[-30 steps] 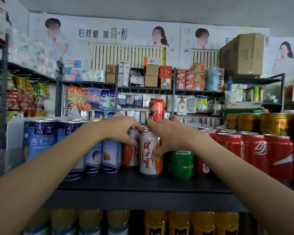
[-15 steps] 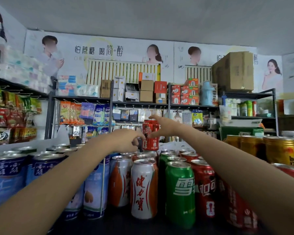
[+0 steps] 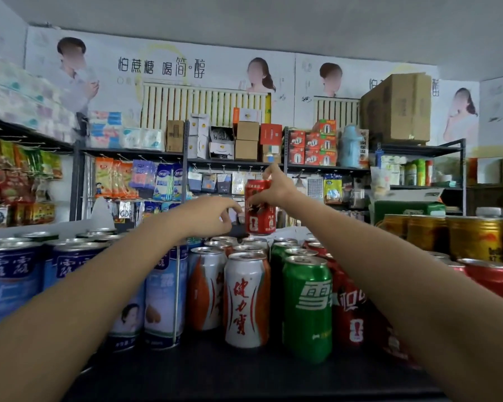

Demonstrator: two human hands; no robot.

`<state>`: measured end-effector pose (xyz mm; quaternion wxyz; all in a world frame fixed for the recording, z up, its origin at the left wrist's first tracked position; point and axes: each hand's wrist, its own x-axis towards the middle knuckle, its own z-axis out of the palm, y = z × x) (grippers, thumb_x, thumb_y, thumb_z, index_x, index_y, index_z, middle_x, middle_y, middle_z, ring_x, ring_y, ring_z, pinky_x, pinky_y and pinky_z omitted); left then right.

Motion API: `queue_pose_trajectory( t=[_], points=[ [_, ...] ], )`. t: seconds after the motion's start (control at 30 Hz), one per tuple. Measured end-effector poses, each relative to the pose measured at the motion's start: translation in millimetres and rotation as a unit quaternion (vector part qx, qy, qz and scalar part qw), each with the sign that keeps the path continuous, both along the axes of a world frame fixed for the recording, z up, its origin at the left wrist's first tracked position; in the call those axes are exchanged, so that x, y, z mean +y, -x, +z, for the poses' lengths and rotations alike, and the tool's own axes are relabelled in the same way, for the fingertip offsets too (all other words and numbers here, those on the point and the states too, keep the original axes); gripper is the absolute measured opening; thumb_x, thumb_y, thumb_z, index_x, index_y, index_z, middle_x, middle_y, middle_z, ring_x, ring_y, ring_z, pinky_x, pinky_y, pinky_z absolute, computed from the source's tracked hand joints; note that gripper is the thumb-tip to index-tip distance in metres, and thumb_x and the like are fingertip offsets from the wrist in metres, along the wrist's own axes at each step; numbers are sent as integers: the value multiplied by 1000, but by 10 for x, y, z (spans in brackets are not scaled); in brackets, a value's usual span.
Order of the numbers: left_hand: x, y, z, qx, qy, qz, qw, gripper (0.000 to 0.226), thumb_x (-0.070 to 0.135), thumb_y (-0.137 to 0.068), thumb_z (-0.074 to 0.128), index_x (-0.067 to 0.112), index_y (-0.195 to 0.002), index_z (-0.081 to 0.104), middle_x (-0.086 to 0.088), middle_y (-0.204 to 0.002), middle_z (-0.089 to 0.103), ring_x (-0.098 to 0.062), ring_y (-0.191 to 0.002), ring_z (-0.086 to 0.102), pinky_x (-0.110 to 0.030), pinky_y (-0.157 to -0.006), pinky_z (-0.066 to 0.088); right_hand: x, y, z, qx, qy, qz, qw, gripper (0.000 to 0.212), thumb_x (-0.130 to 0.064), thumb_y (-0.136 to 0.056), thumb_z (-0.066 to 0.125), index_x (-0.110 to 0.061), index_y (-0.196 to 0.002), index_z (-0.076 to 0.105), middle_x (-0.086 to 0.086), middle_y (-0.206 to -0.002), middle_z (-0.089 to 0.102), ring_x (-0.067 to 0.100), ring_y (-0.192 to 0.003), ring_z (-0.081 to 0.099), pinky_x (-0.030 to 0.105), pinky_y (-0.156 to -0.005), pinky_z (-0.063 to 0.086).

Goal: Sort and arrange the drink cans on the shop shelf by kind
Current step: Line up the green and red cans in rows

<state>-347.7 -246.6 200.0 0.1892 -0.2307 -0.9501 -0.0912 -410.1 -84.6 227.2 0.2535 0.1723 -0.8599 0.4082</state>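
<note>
A: Where's the red can (image 3: 259, 210)?
B: Raised above the back rows, right hand (image 3: 275, 187) gripping its top. Left hand (image 3: 215, 214) hangs beside it, fingers loosely curled, holding nothing.
A: What crowds the shelf (image 3: 244, 378)?
B: The white-and-orange can (image 3: 246, 300) and green can (image 3: 307, 307) in front, blue cans (image 3: 10, 281) left, gold cans (image 3: 474, 237) right.

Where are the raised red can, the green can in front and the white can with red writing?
raised red can (image 3: 260, 216): head view, label.
green can (image 3: 307, 309): head view, label.
white can (image 3: 243, 303): head view, label.

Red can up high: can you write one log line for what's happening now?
right hand: grips red can | left hand: holds nothing | can: above the rows
</note>
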Motion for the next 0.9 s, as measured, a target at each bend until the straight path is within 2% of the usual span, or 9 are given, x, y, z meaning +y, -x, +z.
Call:
queue_pose_trajectory(
  t=[0.1,0.2,0.3,0.37,0.43,0.53,0.63,0.77,0.9],
  points=[
    [40,-99,65,18,-51,-23,998,37,15,-93,49,21,-129,48,3,-105,59,-12,-92,53,-21,-70,43,123,-393,172,27,25,33,999,53,-9,-73,75,-15,-107,35,12,-117,53,26,-104,55,28,-71,46],
    [287,-223,107,53,-93,-60,992,31,17,-92,51,23,-123,53,4,-103,60,-13,-91,56,-28,-80,47,456,-926,302,51,45,51,996,52,-8,-72,75,-15,-106,35,10,-113,55,23,-95,59,24,-68,50],
    [691,-405,122,63,-87,-113,988,28,19,-92,50,24,-120,55,1,-104,62,-16,-82,59,-29,-74,47,976,-1474,286,69,47,42,996,47,-10,-75,73,-17,-105,37,3,-99,58,15,-81,62,18,-58,51],
    [999,-493,122,49,-85,-153,983,25,18,-92,50,22,-117,56,0,-102,63,-25,-91,62,-34,-77,49,1377,-1777,212,68,65,23,995,47,-15,-78,70,-19,-111,38,6,-102,58,18,-86,63,22,-64,51],
    [1334,-564,94,40,-83,-172,981,24,22,-93,51,23,-116,56,6,-97,60,-20,-93,62,-32,-78,49,1743,-2027,89,63,88,-5,994,46,-19,-79,68,-21,-114,37,9,-103,58,22,-87,62,29,-69,50],
    [1847,-613,42,20,-72,-196,978,23,28,-94,51,22,-115,58,3,-102,60,-18,-96,59,-36,-86,49,2227,-2289,-148,53,55,-67,995,46,-15,-79,68,-21,-113,37,3,-91,58,18,-77,62,27,-62,49],
    [2285,-628,-21,-5,-47,-182,982,29,31,-95,48,14,-116,59,-4,-110,60,-12,-98,51,-29,-91,39,2642,-2411,-394,26,1,-119,993,51,-15,-74,73,-21,-110,38,-2,-85,56,16,-74,61,30,-59,52],
    [2742,-488,-123,-38,-23,-133,990,36,39,-92,50,14,-116,61,0,-124,56,-15,-111,51,-26,-87,40,3034,-2348,-656,13,-52,-133,990,50,-18,-72,76,-20,-104,38,-5,-83,55,9,-67,59,18,-48,50],
    [3085,-340,-178,-73,3,-66,995,44,42,-90,53,10,-121,58,-4,-124,56,-19,-112,53,-28,-89,42,3233,-2208,-786,10,-113,-126,986,50,-26,-71,77,-24,-101,37,-4,-86,59,7,-68,59,16,-51,49]
  ],
)
